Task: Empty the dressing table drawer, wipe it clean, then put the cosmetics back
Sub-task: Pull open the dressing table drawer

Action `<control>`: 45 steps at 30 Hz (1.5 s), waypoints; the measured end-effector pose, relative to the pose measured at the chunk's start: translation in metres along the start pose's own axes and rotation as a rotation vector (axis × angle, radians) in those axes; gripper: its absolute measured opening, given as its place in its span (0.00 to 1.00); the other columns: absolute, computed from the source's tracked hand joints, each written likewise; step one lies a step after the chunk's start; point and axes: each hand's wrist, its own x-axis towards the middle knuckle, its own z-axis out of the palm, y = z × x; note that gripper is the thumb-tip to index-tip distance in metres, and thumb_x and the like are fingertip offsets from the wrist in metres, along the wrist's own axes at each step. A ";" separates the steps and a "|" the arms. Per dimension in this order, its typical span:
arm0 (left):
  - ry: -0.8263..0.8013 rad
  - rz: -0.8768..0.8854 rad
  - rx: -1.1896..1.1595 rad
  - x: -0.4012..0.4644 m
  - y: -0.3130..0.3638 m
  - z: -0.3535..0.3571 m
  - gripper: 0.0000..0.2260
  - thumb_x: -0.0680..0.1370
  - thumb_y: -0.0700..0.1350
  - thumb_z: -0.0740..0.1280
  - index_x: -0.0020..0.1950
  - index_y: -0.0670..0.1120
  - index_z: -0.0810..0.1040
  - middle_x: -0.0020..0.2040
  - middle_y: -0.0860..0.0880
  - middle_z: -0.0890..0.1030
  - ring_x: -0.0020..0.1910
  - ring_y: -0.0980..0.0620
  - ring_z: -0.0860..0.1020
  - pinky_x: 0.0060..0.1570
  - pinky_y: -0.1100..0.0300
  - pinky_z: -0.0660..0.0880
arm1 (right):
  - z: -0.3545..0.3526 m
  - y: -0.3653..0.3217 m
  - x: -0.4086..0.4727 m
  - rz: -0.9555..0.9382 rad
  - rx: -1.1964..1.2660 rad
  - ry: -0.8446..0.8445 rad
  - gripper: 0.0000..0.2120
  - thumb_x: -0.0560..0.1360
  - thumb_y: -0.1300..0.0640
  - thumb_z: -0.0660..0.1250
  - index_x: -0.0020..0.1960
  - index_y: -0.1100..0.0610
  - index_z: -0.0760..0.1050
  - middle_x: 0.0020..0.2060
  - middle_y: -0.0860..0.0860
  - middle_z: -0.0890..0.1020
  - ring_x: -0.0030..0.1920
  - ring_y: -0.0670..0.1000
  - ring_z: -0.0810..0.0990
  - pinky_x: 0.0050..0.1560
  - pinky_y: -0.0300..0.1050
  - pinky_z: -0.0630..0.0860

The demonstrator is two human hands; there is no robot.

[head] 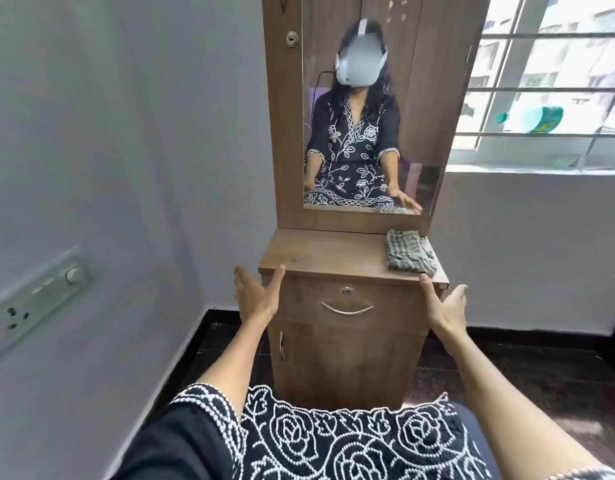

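A narrow wooden dressing table (pixel 320 259) stands in front of me with a tall mirror (pixel 368 116) above it. Its drawer (pixel 347 299) is closed, with a curved metal handle (pixel 346 308) and a small lock above that. A folded grey checked cloth (pixel 408 251) lies on the right side of the tabletop. My left hand (pixel 256 294) is held out with spread fingers beside the table's left front corner. My right hand (pixel 444 303) is held out likewise beside the right front corner. Both hold nothing. No cosmetics are visible.
Below the drawer is a cupboard door (pixel 347 362) with a handle on its left edge. A grey wall with a switch plate (pixel 36 299) is to the left. A barred window (pixel 548 81) is on the right. The floor (pixel 507 372) is dark tile.
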 end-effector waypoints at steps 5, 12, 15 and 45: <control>-0.097 -0.102 -0.105 0.023 -0.005 0.010 0.44 0.73 0.64 0.64 0.78 0.47 0.44 0.78 0.48 0.48 0.76 0.46 0.53 0.73 0.47 0.57 | 0.009 -0.001 0.021 0.021 0.129 -0.049 0.54 0.64 0.27 0.63 0.74 0.63 0.53 0.73 0.59 0.60 0.73 0.58 0.61 0.72 0.57 0.60; -0.089 -0.099 -0.214 0.035 -0.009 0.023 0.38 0.73 0.60 0.67 0.76 0.45 0.56 0.76 0.47 0.60 0.74 0.47 0.60 0.69 0.52 0.62 | 0.012 0.000 0.034 0.028 0.119 0.048 0.37 0.71 0.33 0.64 0.64 0.64 0.68 0.63 0.59 0.71 0.62 0.58 0.72 0.63 0.54 0.70; -0.061 -0.112 -0.196 0.041 -0.013 0.023 0.37 0.72 0.60 0.68 0.75 0.44 0.60 0.73 0.46 0.65 0.72 0.46 0.64 0.67 0.52 0.65 | 0.009 0.004 0.038 0.009 0.070 0.046 0.34 0.71 0.33 0.63 0.61 0.62 0.70 0.61 0.59 0.73 0.61 0.58 0.73 0.61 0.53 0.70; -0.081 -0.028 -0.188 -0.028 -0.068 -0.050 0.14 0.72 0.51 0.72 0.36 0.44 0.72 0.35 0.49 0.73 0.36 0.52 0.70 0.38 0.59 0.66 | -0.069 0.052 -0.033 0.046 0.027 -0.132 0.17 0.65 0.50 0.78 0.36 0.60 0.74 0.34 0.57 0.81 0.33 0.53 0.78 0.36 0.46 0.76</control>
